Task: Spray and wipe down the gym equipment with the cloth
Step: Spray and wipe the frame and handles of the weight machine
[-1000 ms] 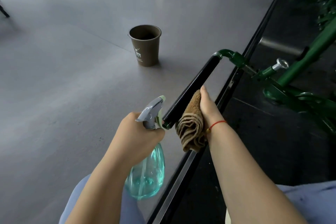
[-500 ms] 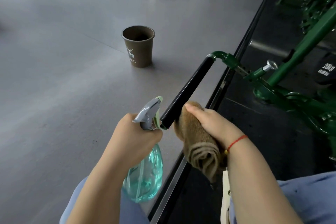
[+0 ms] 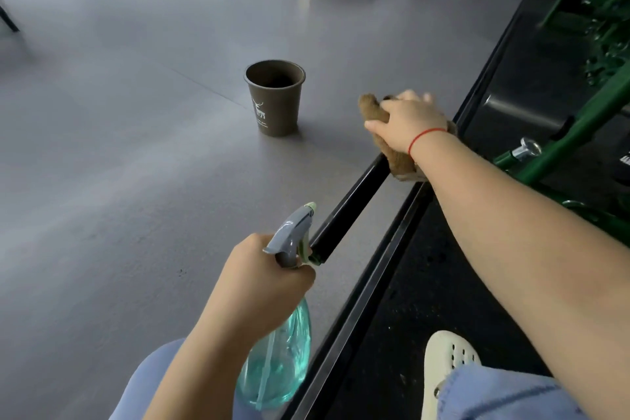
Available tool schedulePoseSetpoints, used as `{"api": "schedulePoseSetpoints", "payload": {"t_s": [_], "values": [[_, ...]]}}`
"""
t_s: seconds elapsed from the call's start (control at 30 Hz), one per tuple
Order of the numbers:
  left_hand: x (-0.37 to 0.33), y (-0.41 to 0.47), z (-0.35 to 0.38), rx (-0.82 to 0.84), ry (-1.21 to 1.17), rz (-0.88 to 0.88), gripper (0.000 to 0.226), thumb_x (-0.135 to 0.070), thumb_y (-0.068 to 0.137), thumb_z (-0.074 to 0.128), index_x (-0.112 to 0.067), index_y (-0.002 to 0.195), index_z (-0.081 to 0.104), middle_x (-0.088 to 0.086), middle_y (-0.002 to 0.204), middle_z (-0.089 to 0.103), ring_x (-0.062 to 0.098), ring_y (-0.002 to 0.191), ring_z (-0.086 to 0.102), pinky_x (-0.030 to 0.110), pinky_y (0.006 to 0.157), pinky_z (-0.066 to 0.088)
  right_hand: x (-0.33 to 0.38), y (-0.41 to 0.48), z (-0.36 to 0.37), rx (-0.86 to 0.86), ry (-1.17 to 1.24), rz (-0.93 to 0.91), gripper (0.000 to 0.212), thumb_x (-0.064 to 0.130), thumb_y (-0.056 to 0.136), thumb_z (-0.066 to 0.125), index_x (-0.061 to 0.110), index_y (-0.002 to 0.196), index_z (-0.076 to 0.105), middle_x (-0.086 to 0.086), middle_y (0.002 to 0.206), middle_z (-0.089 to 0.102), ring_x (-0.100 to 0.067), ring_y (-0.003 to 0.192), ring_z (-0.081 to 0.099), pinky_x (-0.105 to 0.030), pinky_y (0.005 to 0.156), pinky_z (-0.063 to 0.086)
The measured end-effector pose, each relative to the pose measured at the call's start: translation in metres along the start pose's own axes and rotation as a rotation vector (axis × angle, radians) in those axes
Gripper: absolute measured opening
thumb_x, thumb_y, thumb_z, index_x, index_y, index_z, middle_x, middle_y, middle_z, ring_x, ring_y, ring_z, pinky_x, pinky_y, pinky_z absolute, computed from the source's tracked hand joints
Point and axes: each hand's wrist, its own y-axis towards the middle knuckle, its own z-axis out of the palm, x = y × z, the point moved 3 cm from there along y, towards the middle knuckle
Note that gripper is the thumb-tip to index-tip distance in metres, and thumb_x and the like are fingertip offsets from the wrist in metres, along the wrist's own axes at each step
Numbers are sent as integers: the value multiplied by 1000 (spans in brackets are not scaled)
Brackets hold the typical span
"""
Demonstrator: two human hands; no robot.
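Wiping the bar (image 3: 347, 208) — the right hand (image 3: 407, 123) is gripping the cloth (image 3: 371, 107) over its far end, at one o'clock; the left hand (image 3: 266, 278) is clasping the bottle (image 3: 279, 361) at six. Next move, likely: sliding the cloth along the bar toward six, pressing firmly.

Head-worn view, forward and downward.

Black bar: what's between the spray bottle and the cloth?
Head view: only a bare stretch of black bar, from spray bottle up to cloth.

White deer emblem on brown cup (image 3: 274, 106), lettering illegible
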Motion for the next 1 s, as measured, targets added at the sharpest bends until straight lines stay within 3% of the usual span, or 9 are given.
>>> {"api": "schedulePoseSetpoints", "payload": {"t_s": [0.07,0.17,0.23,0.4,0.73,0.83,0.87,0.93,1.0], "values": [[2,0,-1,-19,8,0,28,-5,74,63,-1,68,36,-2,51,28,15,47,21,25,43,18,10,2,22,91,-210,3,45,61,95,43,33,125,62,-3,138,45,-33,129,35,-51,98,36],[5,1,-2,-51,18,-7,25,-5,75,63,-2,68,39,-3,50,28,14,46,20,25,42,19,29,-7,31,-24,-369,-67,40,45,99,37,30,119,68,0,126,52,-30,126,37,-48,95,34],[5,1,-3,-61,36,12,24,-5,75,63,-2,67,40,-3,51,27,14,47,20,25,43,19,32,-12,29,-68,-343,-109,39,44,100,38,27,114,70,1,119,56,-29,124,40,-47,94,34],[5,0,-7,-94,65,9,19,-7,76,62,7,88,57,2,56,34,16,49,24,26,46,23,50,-36,28,-89,-325,-287,42,53,96,41,25,97,73,3,103,63,-24,109,49,-40,79,27],[8,-2,-19,-94,36,10,16,-6,74,61,5,83,53,1,57,33,17,52,24,32,52,25,101,-110,33,-67,-274,-604,56,68,96,33,28,98,71,3,101,68,-22,105,55,-37,77,32],[11,-1,-20,-98,23,14,15,-6,74,61,5,82,54,1,57,34,17,53,25,32,52,26,89,-98,16,67,-45,-467,55,74,90,42,26,81,67,5,80,63,-22,90,60,-33,72,38],[12,0,-20,-100,22,20,15,-6,74,61,5,84,57,1,57,36,17,53,26,31,52,27,83,-87,9,13,-17,-417,53,74,89,46,25,79,67,4,78,61,-23,90,59,-33,72,38],[13,-1,-20,-106,27,26,15,-6,74,61,4,85,59,1,57,37,17,51,27,29,51,27,67,-55,-1,-180,-154,-332,48,69,91,47,26,89,70,-1,94,63,-27,102,55,-37,78,35],[14,-2,-18,-107,40,31,15,-6,74,60,5,85,58,0,55,37,17,49,27,29,50,26,45,-21,-2,-153,-321,-190,50,63,93,44,23,107,71,-4,114,63,-30,116,49,-40,88,35]]}}
